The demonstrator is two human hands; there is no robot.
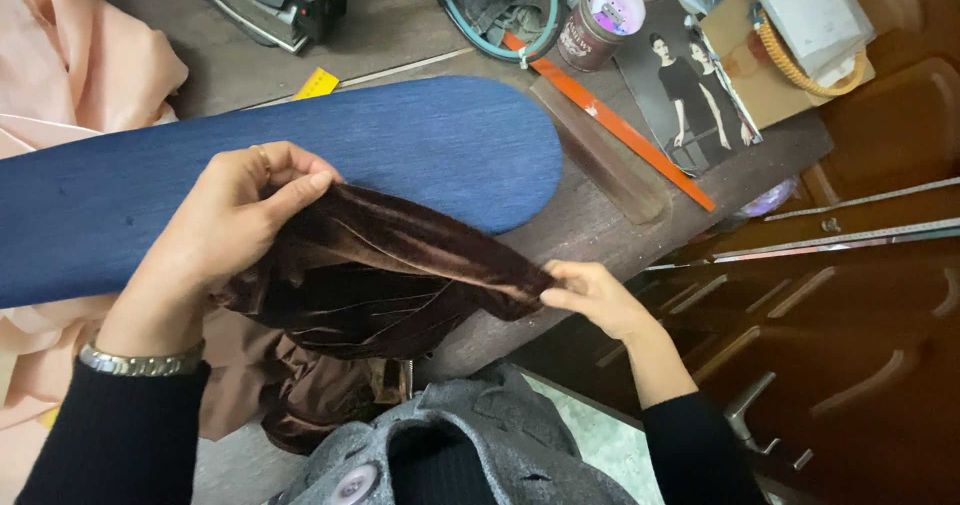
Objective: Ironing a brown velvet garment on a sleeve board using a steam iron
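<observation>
Stretching brown velvet cloth over the blue ironing board, left hand and right hand each grip it tightly.

Both hands stretch brown velvet over board

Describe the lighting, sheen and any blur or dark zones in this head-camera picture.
Head view: soft, even light, no hard shadows; the brown velvet cloth shows streaky sheen between the left hand and right hand; the dark drawers at right sit dim; the grey coat at the bottom edge looks slightly soft.
</observation>
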